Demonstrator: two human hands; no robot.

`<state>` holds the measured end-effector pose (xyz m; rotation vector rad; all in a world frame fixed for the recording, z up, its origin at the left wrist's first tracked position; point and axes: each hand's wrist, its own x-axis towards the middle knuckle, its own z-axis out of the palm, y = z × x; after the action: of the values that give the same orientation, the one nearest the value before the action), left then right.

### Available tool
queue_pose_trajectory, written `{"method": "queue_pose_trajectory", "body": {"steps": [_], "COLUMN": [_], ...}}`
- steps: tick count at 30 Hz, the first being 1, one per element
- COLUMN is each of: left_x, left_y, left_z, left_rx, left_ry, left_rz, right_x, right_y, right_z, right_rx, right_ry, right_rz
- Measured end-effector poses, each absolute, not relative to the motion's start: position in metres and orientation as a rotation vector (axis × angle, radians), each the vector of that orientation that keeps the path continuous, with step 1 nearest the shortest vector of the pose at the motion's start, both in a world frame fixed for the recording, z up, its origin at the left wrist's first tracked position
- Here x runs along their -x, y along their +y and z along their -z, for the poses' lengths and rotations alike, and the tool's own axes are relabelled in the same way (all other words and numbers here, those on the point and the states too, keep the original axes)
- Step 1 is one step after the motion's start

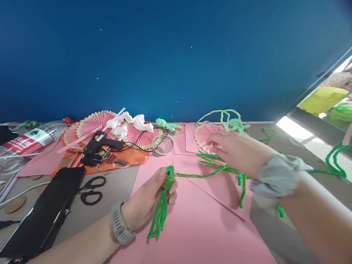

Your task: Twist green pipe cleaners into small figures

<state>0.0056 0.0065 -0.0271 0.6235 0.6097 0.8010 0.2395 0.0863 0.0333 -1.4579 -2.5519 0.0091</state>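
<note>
My left hand (152, 197) is closed around a bundle of bright green pipe cleaners (163, 202); its coiled top sticks out above my fingers and loose ends hang below. One green strand (197, 173) runs from it toward my right hand (237, 151). That hand lies palm down, fingers together, over more green strands (210, 159) and touches a pink paper fan (203, 136). What its fingers hold is hidden. Both hands are above pink paper sheets (195, 228). A grey scrunchie (278, 174) sits on my right wrist, a watch (120, 224) on my left.
Left of the pink paper lie black scissors (91, 190), a black case (45, 215), a black glue gun (99, 143), keys (112, 158), folded pink fans (94, 124), white crumpled paper (129, 122) and a plastic bottle (24, 142). Pale green pipe cleaners (228, 119) sit by the blue wall.
</note>
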Motion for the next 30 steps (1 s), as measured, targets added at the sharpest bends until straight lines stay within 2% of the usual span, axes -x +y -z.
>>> {"method": "queue_pose_trajectory", "body": {"steps": [2, 7, 16, 30], "left_x": [-0.006, -0.002, -0.001, -0.002], "left_y": [0.007, 0.009, 0.010, 0.008], "left_z": [0.027, 0.030, 0.029, 0.033], "left_rx": [-0.598, -0.495, -0.505, -0.739], "left_ry": [0.589, 0.576, 0.513, 0.688], "left_rz": [-0.795, -0.782, -0.801, -0.899], "right_x": [-0.244, -0.245, -0.248, -0.239], "right_y": [0.097, 0.113, 0.116, 0.107], "right_z": [-0.015, 0.010, 0.017, 0.001], "right_rx": [1.568, 1.647, 1.658, 1.690], "right_ry": [-2.709, -2.759, -2.764, -2.835], "right_rz": [0.118, 0.068, -0.047, -0.194]}}
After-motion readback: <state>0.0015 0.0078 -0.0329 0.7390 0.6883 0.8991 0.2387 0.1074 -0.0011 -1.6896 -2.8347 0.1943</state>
